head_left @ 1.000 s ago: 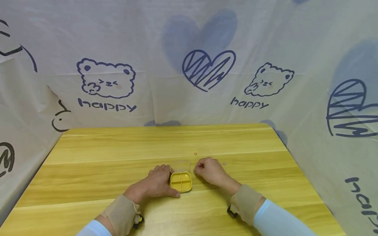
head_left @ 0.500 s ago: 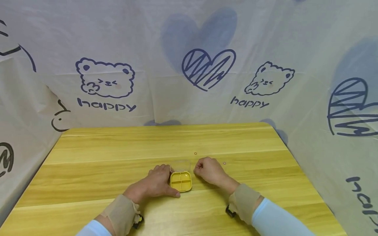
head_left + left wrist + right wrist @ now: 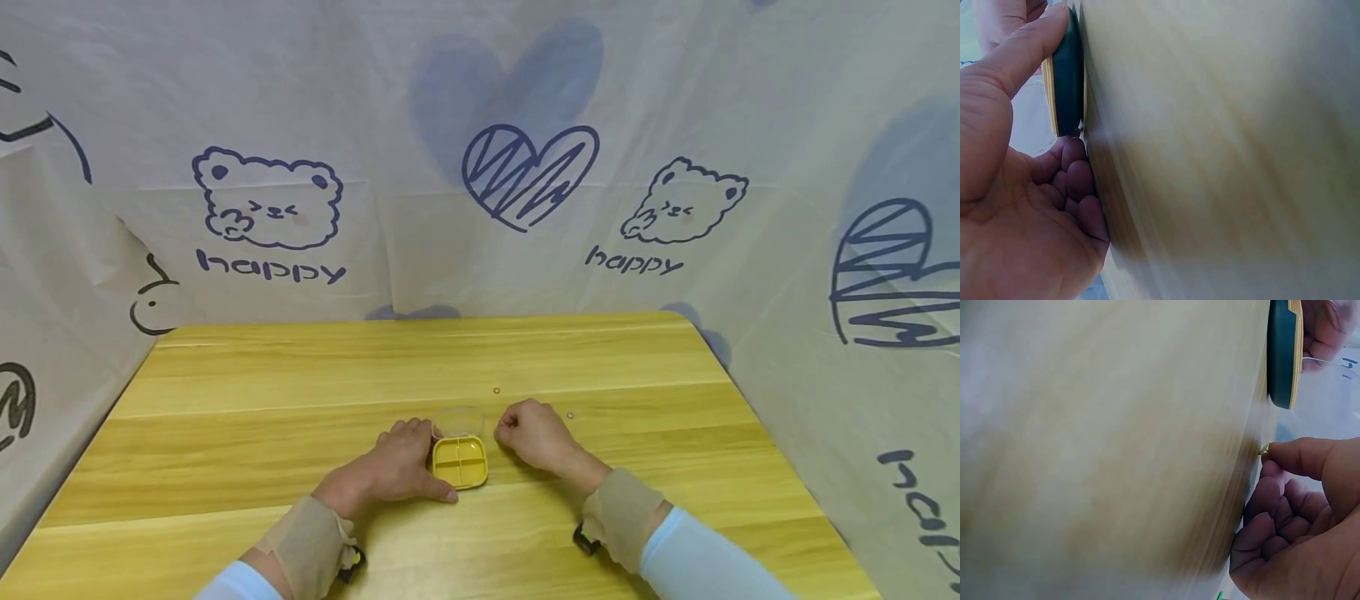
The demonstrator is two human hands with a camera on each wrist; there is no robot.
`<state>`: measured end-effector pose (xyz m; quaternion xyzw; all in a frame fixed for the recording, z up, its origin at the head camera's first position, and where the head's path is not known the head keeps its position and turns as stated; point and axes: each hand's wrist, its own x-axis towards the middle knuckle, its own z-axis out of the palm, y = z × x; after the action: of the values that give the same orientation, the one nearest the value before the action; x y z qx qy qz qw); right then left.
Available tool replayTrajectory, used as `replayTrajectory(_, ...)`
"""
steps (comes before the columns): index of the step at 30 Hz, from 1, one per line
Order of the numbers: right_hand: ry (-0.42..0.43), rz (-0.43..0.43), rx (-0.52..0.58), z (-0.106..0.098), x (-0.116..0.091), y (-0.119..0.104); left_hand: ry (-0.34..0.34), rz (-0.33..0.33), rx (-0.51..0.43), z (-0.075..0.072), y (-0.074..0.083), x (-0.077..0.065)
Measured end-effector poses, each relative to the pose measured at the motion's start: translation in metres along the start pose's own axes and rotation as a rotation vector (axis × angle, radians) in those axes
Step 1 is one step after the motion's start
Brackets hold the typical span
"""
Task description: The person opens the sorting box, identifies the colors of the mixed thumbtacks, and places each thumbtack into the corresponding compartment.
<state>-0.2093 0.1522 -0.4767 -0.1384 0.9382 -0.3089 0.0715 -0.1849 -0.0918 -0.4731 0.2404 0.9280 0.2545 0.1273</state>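
Observation:
A small yellow box (image 3: 461, 463) with compartments, like a pill box, lies on the table with its clear lid (image 3: 459, 422) folded back. From the wrist views its outer shell (image 3: 1069, 75) is dark green. My left hand (image 3: 397, 468) holds the box from the left, thumb at the front edge and fingers by the hinge side. Right of the lid, my right hand (image 3: 534, 433) rests low on the table with curled fingers. Between its thumb and index finger it pinches a tiny yellowish piece (image 3: 1264, 449), mostly hidden; its kind is unclear.
A tiny orange ring-like piece (image 3: 497, 391) lies behind the right hand. Another tiny pale piece (image 3: 570, 415) lies to its right. A bit of something green (image 3: 1220, 595) shows at the bottom of the right wrist view. A printed cloth (image 3: 420, 250) hangs behind the wooden table (image 3: 300, 375).
My right hand has shifted very slightly to the right, away from the lid. The left hand and the box stay where they were.

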Motion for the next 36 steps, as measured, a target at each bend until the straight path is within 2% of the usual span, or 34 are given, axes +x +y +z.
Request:
replayTrajectory(6, 0.003, 0.026, 0.043, -0.002, 0.000, 0.003, -0.001, -0.003, 0.004, 0.000, -0.001, -0.001)
replayTrajectory(11, 0.024, 0.062, 0.157, -0.010, -0.002, 0.005, -0.007, -0.005, -0.005, 0.001, 0.000, -0.001)
replayTrajectory(18, 0.045, 0.118, 0.484, -0.023, -0.005, 0.001, -0.008, -0.008, -0.005, 0.000, 0.000, -0.001)
replayTrajectory(24, 0.049, 0.162, 0.628, -0.028, -0.006, 0.005, 0.002, 0.000, -0.011, 0.001, -0.001, 0.000)
replayTrajectory(28, 0.044, 0.207, 0.764, -0.030, -0.008, 0.007, 0.004, 0.002, -0.011, 0.001, -0.001, -0.001)
replayTrajectory(36, 0.061, 0.313, 1.177, -0.036, -0.012, 0.009, 0.007, 0.006, -0.008, 0.002, -0.001, 0.000)
